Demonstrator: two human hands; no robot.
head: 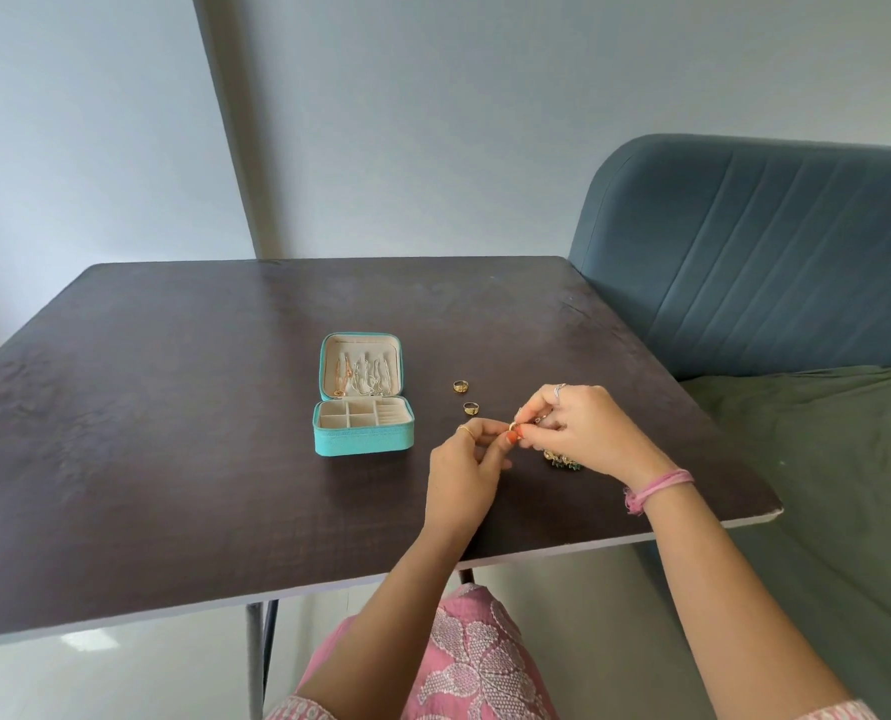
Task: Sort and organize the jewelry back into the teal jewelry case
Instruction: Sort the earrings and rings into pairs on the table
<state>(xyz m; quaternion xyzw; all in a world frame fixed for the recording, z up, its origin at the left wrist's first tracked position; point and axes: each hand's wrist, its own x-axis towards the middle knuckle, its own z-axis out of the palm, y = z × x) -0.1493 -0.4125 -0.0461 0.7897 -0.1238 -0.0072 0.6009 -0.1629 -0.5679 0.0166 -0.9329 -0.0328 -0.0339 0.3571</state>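
The teal jewelry case [362, 443] lies open on the dark table [173, 433], with chains hanging in its lid [360, 374] and cream compartments in its base. Two gold rings sit loose to its right, one [461, 386] farther and one [470, 407] nearer. My left hand [466, 467] and my right hand [588, 428] meet just right of the case, both pinching a small gold piece [514, 426] between fingertips. A gold and green ornament [562, 461] lies on the table, partly hidden under my right hand.
A blue-grey padded sofa [770, 252] with a green cover [822, 459] stands against the table's right side. The table's near edge [329, 587] runs just above my lap. Walls rise behind the table.
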